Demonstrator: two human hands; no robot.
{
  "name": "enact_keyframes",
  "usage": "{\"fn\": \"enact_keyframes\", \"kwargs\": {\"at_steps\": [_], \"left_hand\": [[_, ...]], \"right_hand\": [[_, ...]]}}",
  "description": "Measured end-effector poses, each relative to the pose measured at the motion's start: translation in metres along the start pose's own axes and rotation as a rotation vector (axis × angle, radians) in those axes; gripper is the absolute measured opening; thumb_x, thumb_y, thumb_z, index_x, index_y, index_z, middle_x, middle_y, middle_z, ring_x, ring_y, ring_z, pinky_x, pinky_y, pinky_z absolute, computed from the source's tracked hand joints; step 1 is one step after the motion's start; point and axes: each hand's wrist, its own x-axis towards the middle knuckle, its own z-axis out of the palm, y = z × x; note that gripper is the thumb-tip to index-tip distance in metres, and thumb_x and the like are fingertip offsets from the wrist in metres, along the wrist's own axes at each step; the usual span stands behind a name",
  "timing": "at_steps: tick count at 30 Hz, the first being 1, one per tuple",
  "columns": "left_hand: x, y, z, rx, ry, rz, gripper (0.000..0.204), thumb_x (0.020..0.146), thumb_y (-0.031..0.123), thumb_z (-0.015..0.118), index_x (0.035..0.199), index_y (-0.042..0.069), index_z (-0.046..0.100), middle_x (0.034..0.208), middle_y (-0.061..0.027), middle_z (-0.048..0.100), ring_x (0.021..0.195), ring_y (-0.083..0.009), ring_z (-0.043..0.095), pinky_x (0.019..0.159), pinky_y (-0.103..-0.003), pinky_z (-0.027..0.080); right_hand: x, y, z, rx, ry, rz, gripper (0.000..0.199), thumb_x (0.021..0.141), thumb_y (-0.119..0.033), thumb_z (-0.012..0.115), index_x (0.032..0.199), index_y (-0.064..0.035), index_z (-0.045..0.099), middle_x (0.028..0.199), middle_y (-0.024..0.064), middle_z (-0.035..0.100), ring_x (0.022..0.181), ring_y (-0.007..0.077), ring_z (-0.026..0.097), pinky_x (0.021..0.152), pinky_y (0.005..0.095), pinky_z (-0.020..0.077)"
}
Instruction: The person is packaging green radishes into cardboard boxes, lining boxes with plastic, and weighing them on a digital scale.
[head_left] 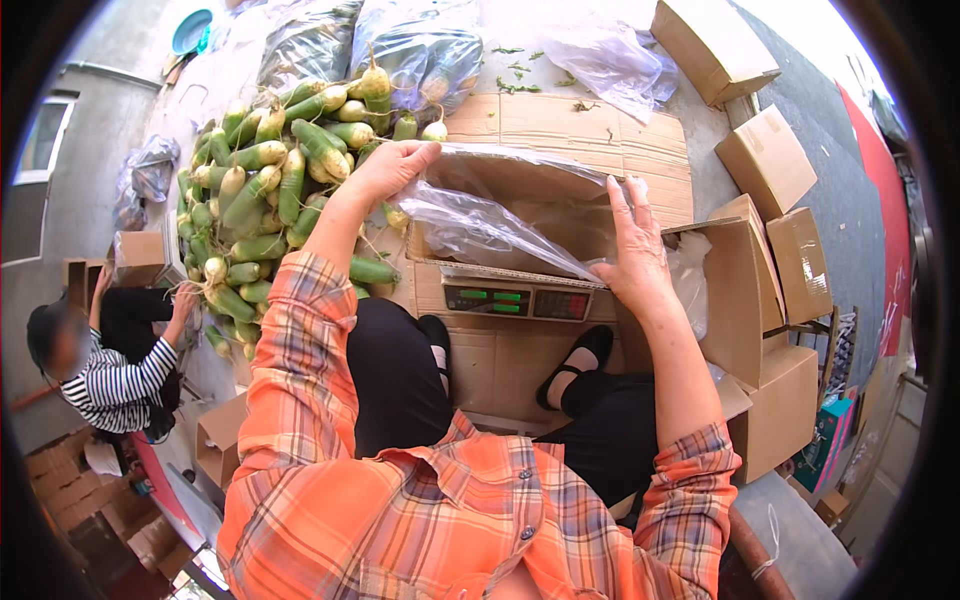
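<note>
In front of me an open cardboard box stands on a digital scale with lit green and red displays. A clear plastic liner lies inside the box and hangs over its near edge. At the far left corner my left hand is closed on the liner, its fingertips bent over the rim. My right hand rests along the box's right side with fingers stretched out and thumb apart, touching the rim and the liner's edge.
Green-and-white radishes are heaped at the left, with plastic bags of more behind. Cardboard boxes line the right. Flattened cardboard lies beneath. A person in a striped top sits at the left by the heap.
</note>
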Motion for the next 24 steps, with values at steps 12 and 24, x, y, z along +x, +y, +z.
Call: {"fn": "enact_keyframes", "kwargs": {"at_steps": [12, 24], "left_hand": [[-0.012, -0.033, 0.022, -0.262, -0.059, 0.191, 0.045, 0.082, 0.03, 0.068, 0.118, 0.006, 0.056, 0.098, 0.0014, 0.06, 0.085, -0.0071, 0.052, 0.077, -0.024, 0.042], [-0.035, -0.045, 0.006, -0.075, 0.057, 0.342, 0.063, 0.075, 0.032, 0.075, 0.126, 0.004, 0.05, 0.09, 0.0012, 0.054, 0.074, -0.0067, 0.047, 0.068, -0.022, 0.042]], "right_hand": [[0.04, 0.047, 0.002, 0.507, 0.401, 0.069, 0.01, 0.081, -0.009, 0.064, 0.084, 0.0004, 0.065, 0.073, 0.0045, 0.061, 0.06, 0.0116, 0.054, 0.059, 0.0249, 0.0444], [0.054, 0.113, 0.065, 0.626, 0.12, 0.47, 0.011, 0.078, -0.016, 0.065, 0.084, -0.0068, 0.067, 0.072, 0.0061, 0.066, 0.06, 0.0139, 0.057, 0.061, 0.0298, 0.0464]]}}
